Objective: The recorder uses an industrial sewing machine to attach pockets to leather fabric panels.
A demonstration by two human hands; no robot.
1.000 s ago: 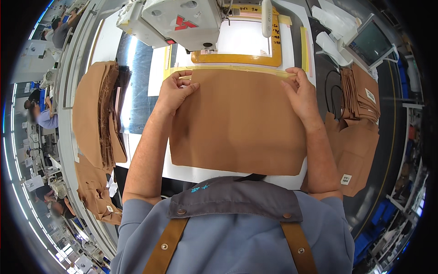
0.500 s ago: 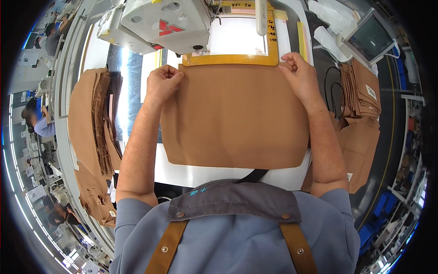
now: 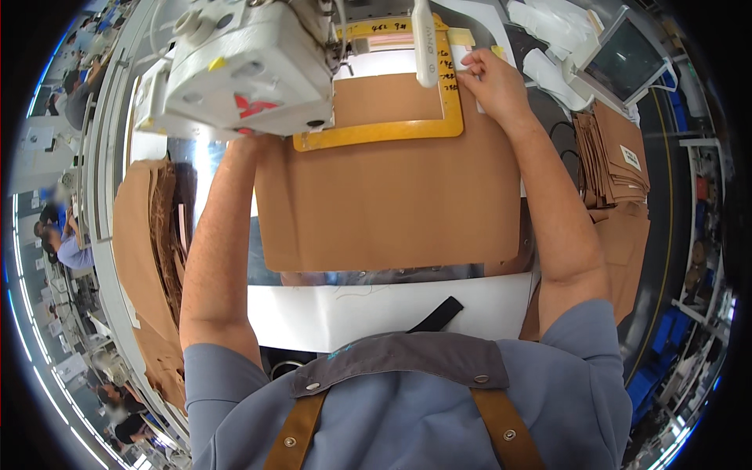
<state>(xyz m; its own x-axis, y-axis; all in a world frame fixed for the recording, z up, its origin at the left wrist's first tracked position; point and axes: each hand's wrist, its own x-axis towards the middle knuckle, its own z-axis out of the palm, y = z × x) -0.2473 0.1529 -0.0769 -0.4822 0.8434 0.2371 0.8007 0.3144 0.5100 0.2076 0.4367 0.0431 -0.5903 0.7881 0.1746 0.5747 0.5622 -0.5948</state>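
Right hand (image 3: 497,88) curled at brown panel (image 3: 392,205), left hand (image 3: 246,143) mostly hidden, grips unclear.

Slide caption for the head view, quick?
Brown panel partly beneath yellow frame; right hand beside the frame, left hand mostly hidden by white machine.

smooth matt cloth panel (image 3: 384,204), glossy yellow plastic-looking frame (image 3: 376,135), rough-edged cloth stack (image 3: 141,227)
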